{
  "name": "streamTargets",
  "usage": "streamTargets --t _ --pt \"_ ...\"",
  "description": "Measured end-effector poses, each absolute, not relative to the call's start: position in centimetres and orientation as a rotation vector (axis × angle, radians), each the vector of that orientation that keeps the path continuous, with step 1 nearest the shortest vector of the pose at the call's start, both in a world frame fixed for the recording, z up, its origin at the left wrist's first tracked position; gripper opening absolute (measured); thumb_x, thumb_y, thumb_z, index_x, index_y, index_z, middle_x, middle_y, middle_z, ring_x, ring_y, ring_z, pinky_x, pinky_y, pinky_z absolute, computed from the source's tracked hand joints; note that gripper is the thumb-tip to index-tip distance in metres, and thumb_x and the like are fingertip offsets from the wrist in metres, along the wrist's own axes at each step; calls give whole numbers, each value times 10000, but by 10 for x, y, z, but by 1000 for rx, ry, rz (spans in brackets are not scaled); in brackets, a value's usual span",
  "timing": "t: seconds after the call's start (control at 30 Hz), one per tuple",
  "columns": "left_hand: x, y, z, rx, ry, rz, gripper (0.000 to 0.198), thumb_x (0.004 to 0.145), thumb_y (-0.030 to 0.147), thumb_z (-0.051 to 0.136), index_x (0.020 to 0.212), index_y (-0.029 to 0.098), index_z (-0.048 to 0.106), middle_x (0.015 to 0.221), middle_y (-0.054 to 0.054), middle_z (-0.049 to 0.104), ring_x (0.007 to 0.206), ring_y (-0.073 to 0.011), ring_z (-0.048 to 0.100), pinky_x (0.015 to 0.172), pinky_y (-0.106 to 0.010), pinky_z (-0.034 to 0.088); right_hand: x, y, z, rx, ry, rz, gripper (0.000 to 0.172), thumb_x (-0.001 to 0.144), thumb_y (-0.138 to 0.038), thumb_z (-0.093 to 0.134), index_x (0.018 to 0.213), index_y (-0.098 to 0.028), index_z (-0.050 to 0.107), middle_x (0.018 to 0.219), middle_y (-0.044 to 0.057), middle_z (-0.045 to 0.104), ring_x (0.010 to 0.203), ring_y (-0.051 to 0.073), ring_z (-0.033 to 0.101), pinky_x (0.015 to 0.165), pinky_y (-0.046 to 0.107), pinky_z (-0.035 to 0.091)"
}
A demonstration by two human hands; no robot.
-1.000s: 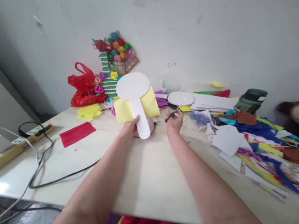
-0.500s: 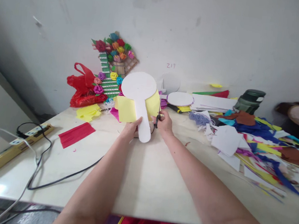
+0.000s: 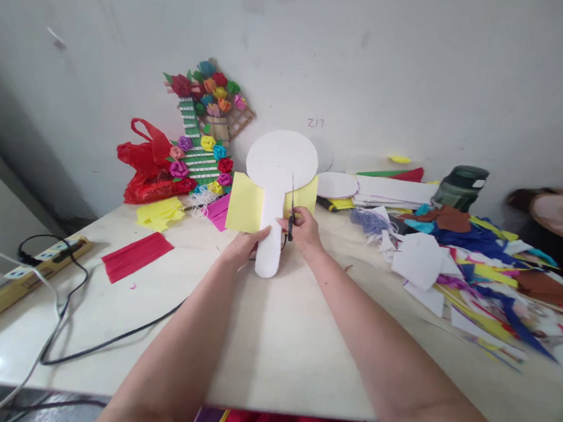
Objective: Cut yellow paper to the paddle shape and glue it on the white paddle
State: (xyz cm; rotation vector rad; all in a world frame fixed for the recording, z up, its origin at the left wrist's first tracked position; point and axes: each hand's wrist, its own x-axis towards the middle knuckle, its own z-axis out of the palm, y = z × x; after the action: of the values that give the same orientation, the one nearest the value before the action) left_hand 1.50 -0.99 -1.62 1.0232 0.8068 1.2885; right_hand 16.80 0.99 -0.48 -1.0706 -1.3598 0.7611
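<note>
My left hand (image 3: pixel 241 246) pinches the stem of a white paddle-shaped card cutout (image 3: pixel 280 170), held upright over the table with a yellow paper sheet (image 3: pixel 244 211) behind it. My right hand (image 3: pixel 302 228) is closed on small scissors (image 3: pixel 291 207). Their blades point up along the right side of the stem, against the yellow sheet.
A heap of coloured paper scraps (image 3: pixel 481 265) covers the table's right side, with a dark green jar (image 3: pixel 462 187) behind. A paper-flower craft (image 3: pixel 204 129) and red bag (image 3: pixel 150 167) lean at the wall. A red sheet (image 3: pixel 136 257), power strip (image 3: pixel 12 280) and cables lie left.
My right hand brought the scissors from the right to the cutout and turned the blades upward. My left hand shifted the cutout and yellow sheet slightly right and more upright.
</note>
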Motion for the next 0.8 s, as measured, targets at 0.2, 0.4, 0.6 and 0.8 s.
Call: streamTargets --t 0.2,0.4,0.6,0.8 --pt "17 -14 -13 1081 867 1221 492 605 252 751 1060 153 594 937 -122 674 710 -230 653 594 -300 525 162 2 4 -912 -1163 1037 457 505 -387 699 864 -229 464 480 -104 468 435 119 504 446 249 435" --pt "21 -16 -12 1026 817 1190 458 619 263 741 1027 104 609 898 -151 673 689 -232 650 567 -293 515 160 0 6 -897 -1081 1004 419 494 -353 689 829 -226 471 498 -98 493 408 97 465 389 214 391" --pt "26 -17 -10 1008 740 1102 335 647 264 710 863 18 642 766 -186 671 587 -219 636 533 -287 505 161 1 7 -894 -1012 978 372 511 -316 662 815 -230 465 497 -103 493 386 99 461 366 221 401" --pt "27 -18 -10 1034 758 1064 309 682 289 675 815 10 660 734 -195 674 582 -226 641 521 -282 507 161 5 1 -947 -1040 906 352 537 -323 644 831 -223 477 545 -82 527 438 107 487 413 229 424"
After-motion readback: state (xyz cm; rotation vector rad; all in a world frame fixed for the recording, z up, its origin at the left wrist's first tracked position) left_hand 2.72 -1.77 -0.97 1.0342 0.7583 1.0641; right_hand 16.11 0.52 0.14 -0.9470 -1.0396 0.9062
